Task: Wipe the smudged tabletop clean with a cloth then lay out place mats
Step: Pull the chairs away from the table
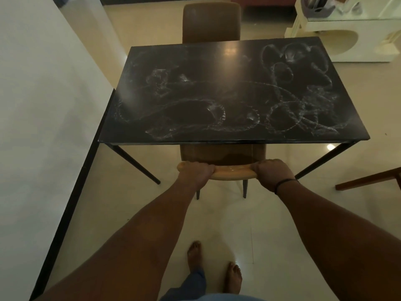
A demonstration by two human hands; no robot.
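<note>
The dark tabletop (227, 92) in front of you is not wiped yet. White smudges (288, 101) cover most of it: loops and rings on the right half, more curls along the near edge, and a cloudy patch on the left side. Only the strip in the middle toward the far edge, where a lamp is reflected, looks fairly clean. You have no cloth in your hands and I see none on the table, and no place mats are in view either. So, as I judge it, both parts of the task are still to do and you are at the very beginning.

Your left hand (196, 173) and your right hand (272, 173) both grip the top edge of the near chair (232, 170), with the fingers curled over its wooden backrest. This chair is pushed under the near side of the table. It seems you are dealing with the chair first, perhaps to reach the surface more easily.

A second brown chair (211, 20) stands at the far side. On the left is a white wall (43, 94), and at the far right a cream-coloured cabinet (347, 40).
</note>
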